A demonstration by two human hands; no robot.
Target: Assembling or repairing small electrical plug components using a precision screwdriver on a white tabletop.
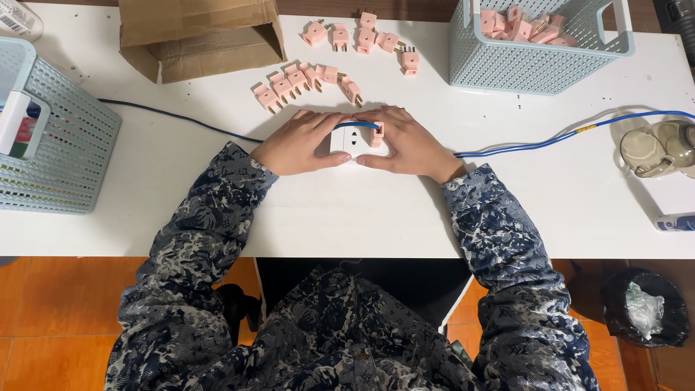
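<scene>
Both hands rest on the white bench [347, 217], wrapped around a white socket block [350, 140] from either side. The left hand [298, 143] has its fingers [316, 119] curled and closed over the block's left end; the right hand [409, 145] has its fingers [384, 116] closed over the right end, where a pink plug [376, 135] sits in the block. A blue cable [565, 136] runs away from the right-hand fingers across the bench.

Just beyond the fingertips lies a scatter of loose pink plugs [304, 80], with more farther back [365, 36]. Beyond the right-hand fingers stands a pale blue basket [521, 69] holding a heap of the same pink plugs [517, 25]. Well out past the left-hand fingers is another pale blue basket [69, 145]; I cannot tell its contents. An open cardboard box [203, 36] lies behind the left-hand fingers.
</scene>
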